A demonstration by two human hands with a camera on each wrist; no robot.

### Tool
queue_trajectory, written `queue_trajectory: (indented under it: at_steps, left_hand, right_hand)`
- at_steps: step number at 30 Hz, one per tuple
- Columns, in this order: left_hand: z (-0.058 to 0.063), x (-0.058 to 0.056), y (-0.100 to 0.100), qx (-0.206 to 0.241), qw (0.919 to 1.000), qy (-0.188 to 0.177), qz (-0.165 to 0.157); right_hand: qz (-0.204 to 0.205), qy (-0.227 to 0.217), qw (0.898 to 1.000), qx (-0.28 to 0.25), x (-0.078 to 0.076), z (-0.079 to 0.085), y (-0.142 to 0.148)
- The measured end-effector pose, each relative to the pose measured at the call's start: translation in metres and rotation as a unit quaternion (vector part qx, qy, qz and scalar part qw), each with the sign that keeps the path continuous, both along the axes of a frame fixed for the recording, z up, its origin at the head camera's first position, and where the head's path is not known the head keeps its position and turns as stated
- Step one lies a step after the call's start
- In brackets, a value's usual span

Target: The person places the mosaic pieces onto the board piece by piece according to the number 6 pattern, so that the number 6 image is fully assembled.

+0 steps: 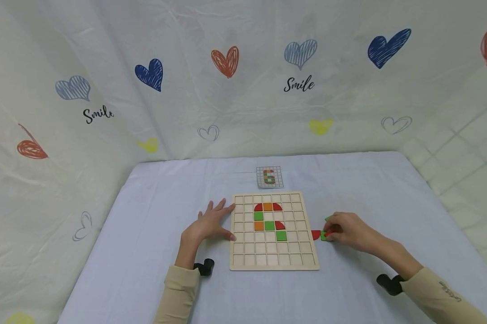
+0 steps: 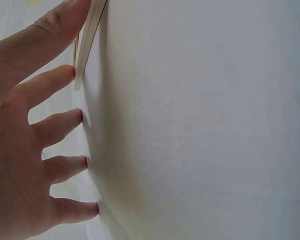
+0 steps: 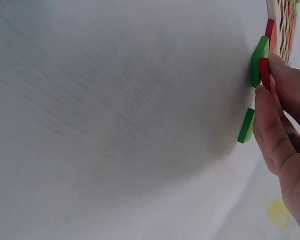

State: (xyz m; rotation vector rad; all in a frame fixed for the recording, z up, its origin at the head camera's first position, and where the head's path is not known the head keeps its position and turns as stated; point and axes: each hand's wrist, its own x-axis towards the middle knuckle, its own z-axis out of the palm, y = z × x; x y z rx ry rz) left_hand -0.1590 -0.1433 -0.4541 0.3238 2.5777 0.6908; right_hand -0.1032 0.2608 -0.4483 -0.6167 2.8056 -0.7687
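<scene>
A wooden grid board (image 1: 249, 260) lies on the table, with red quarter-round, orange square and green square tiles set in some of its cells. My left hand (image 1: 206, 226) is spread beside it, thumb and forefinger touching the left edge. Off the board's right side, my right hand (image 1: 351, 231) pinches a red tile (image 3: 265, 75) between thumb and fingers. Just behind that tile is a green tile (image 3: 258, 65), and another green tile (image 3: 246, 126) lies by the fingers. Close to the board's right edge is a red quarter-round tile (image 1: 315, 235).
Beyond the board's far edge lies a small grid card (image 1: 278, 182) printed with a coloured pattern. White cloth (image 1: 158, 189) covers the table. A curtain with hearts (image 1: 251, 108) hangs behind it. Each wrist carries a black camera mount (image 1: 205, 267).
</scene>
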Motion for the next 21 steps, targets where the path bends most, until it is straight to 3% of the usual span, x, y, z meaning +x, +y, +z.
queue_trajectory:
  at_steps: [6,11,21]
  left_hand:
    - [-0.0002,0.0001,-0.0003,0.001,1.0000,0.002,-0.001]
    - [-0.0003,0.0002,-0.0007,0.003,1.0000,0.000,-0.001]
    - [-0.0006,0.0002,-0.0006,0.000,1.0000,0.000,0.000]
  right_hand:
    - [-0.013,-0.038,0.999,-0.001,0.0016,0.0013,0.0018]
    - [-0.009,-0.040,0.999,0.002,0.0024,0.0006,0.0058]
    - [-0.002,-0.053,0.997,-0.050,0.0019,0.0084,0.0035]
